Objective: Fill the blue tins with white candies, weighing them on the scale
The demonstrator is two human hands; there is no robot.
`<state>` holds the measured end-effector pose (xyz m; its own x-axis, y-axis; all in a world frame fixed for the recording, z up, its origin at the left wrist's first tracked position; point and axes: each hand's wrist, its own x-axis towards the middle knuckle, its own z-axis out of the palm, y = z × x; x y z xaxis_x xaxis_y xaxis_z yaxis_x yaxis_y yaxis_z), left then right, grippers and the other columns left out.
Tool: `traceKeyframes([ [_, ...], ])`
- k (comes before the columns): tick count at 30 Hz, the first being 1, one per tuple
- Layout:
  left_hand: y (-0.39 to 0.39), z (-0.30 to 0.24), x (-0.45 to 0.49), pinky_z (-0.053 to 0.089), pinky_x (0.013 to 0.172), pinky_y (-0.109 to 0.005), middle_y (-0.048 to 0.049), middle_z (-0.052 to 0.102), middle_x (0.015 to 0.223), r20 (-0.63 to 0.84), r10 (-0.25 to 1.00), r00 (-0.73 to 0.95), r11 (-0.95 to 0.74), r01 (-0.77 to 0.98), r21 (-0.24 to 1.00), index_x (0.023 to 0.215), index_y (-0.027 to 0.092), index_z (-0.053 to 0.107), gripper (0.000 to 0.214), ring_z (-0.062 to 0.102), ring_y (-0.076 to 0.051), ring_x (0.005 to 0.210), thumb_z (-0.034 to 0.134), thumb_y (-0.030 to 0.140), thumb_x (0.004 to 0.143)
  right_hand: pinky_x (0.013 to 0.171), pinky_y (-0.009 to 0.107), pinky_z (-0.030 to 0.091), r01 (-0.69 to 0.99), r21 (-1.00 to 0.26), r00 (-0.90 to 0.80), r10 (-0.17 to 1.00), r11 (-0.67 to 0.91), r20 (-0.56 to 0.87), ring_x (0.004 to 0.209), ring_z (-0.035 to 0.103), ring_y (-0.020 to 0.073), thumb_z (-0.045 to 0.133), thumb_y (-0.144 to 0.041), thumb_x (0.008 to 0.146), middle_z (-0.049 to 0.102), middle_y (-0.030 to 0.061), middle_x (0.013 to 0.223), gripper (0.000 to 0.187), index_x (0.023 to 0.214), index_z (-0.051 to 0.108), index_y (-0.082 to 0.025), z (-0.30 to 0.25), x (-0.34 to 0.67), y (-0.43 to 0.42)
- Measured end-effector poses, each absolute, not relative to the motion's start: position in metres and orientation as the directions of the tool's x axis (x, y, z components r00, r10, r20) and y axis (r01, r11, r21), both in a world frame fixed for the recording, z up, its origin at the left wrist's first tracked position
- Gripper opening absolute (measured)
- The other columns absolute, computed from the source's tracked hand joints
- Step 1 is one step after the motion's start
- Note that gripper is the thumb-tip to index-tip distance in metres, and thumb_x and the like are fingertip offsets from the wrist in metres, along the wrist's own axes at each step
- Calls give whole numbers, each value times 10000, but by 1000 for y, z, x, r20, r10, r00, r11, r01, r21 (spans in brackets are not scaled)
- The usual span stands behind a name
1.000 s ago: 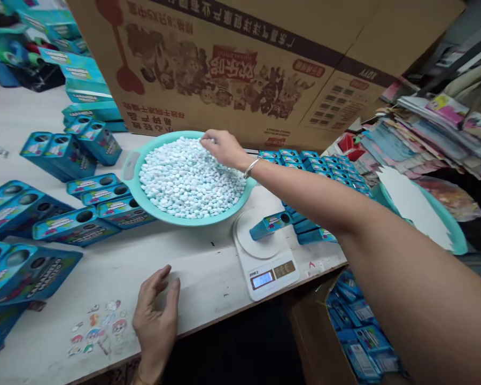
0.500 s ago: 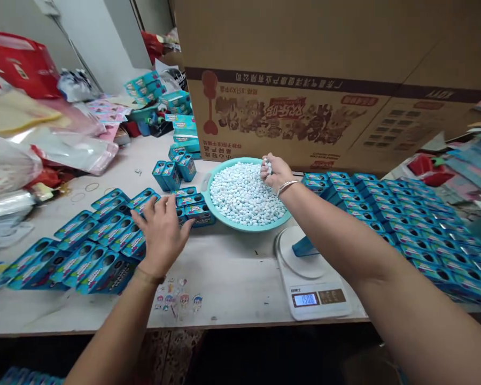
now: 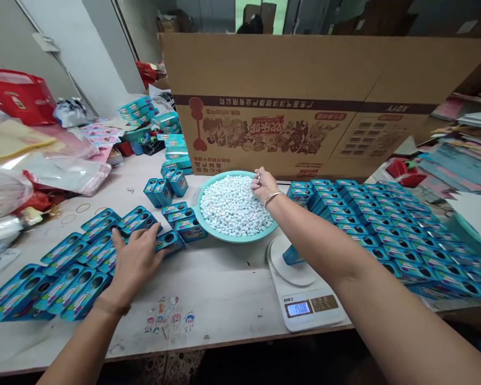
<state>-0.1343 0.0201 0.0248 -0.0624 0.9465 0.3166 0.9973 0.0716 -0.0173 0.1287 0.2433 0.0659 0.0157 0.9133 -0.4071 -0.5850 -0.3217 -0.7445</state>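
My left hand [image 3: 138, 256] is at the left group of blue printed boxes, its thumb and fingers closed round one small blue box [image 3: 170, 240] at the group's right end. Over the far right rim of a turquoise basin [image 3: 240, 238], my right hand [image 3: 264, 186] is closed on a few small white candies. More pale candies [image 3: 236, 206] fill that basin. Under my right forearm, another blue box [image 3: 292, 255] rests on a white digital scale [image 3: 315, 315], partly hidden by the arm. The scale's display reads 150.8.
Rows of blue boxes [image 3: 404, 235] cover the right side of the table. A big brown carton [image 3: 264, 69] stands behind the basin. Plastic bags [image 3: 64, 176] lie at the left, with rubber bands nearby. Small cartoon stickers [image 3: 170, 318] are near the front edge.
My left hand has come down from above the boxes and taken hold of one. My right hand stays at the basin with candies. The camera view has tilted up; the scale reading is unchanged.
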Motion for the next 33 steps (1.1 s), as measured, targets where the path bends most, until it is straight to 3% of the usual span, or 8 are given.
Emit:
traceKeyframes([
  [6, -13, 21, -98, 116, 1141, -682, -52, 732, 908, 385, 921, 57, -126, 980, 156, 987, 284, 681, 354, 640, -329, 975, 452, 534, 886, 324, 108, 156, -667, -651, -156, 923, -362, -353, 345, 209, 30, 384, -321, 1027, 352, -101, 492, 326, 737, 462, -192, 99, 181, 216],
  [9, -21, 6, -65, 138, 1135, -680, -71, 736, 949, 373, 916, 149, -249, 940, 235, 1050, 273, 680, 331, 656, -317, 966, 510, 489, 866, 324, 94, 180, -761, -554, -200, 934, -339, -298, 346, 219, 27, 336, -348, 1040, 334, -104, 483, 372, 738, 478, -185, 107, 222, 182],
  [12, -21, -13, -32, 177, 1117, -688, -68, 731, 963, 361, 914, 188, -298, 913, 278, 1084, 278, 665, 298, 658, -310, 969, 524, 424, 866, 335, 95, 233, -789, -558, -99, 950, -256, -295, 354, 228, 37, 323, -350, 1043, 307, -104, 471, 393, 715, 475, -193, 100, 257, 147],
  [19, -21, -51, -12, 276, 1075, -680, -104, 682, 1150, 217, 949, 228, -281, 924, 258, 1294, 268, 563, 457, 628, -334, 1068, 517, 447, 877, 390, 117, 352, -809, -577, 113, 935, -110, -336, 358, 286, 32, 548, -359, 967, 330, -118, 468, 301, 717, 498, -200, 63, 287, 104],
  [25, -29, -42, -2, 342, 1073, -609, -192, 532, 1363, 370, 916, 153, -261, 929, 263, 1481, 204, 328, 730, 442, -403, 1322, 484, 590, 881, 570, 236, 548, -862, -504, 178, 897, -55, -404, 406, 427, 57, 597, -410, 933, 390, -122, 453, 300, 729, 517, -205, 59, 285, 98],
  [33, -27, -26, 20, 341, 1091, -620, -176, 484, 1385, 456, 883, 106, -281, 899, 335, 1521, 229, 251, 718, 396, -409, 1349, 468, 554, 918, 561, 221, 520, -867, -497, 219, 885, -16, -411, 443, 476, 66, 644, -415, 902, 410, -120, 461, 283, 754, 527, -203, 55, 288, 99],
])
